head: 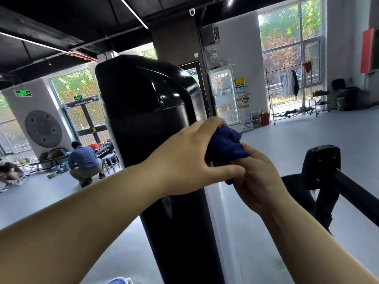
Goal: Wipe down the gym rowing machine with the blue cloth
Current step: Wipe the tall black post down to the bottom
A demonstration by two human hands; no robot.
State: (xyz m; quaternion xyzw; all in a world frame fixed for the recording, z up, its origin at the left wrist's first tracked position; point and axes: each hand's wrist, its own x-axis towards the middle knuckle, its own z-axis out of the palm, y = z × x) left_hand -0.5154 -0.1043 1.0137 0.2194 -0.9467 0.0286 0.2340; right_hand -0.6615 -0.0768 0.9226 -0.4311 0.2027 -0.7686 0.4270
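Rowing machine – its glossy black upright housing fills the centre and serves as the landmark. Right of the housing, a black padded block on a dark bar juts in from the edge. Behind the housing to the right stands a glass-door drinks fridge with rows of bottles on its shelves; beside the fridge, 2 red fire extinguishers. Farther right of the housing, by the window, a clothes rack carries hanging garments. Left of the housing, a crouching person faces away, near small basins on the floor whose contents cannot be made out. A round grey disc hangs on the wall far left.

The left forearm crosses in front of the housing and hides part of its middle. The blue cloth is bunched at the housing's right edge, held by both hands. The left hand curls its fingers over the top of the cloth, thumb underneath; the right hand grips the lower folds – fingers closed round them.
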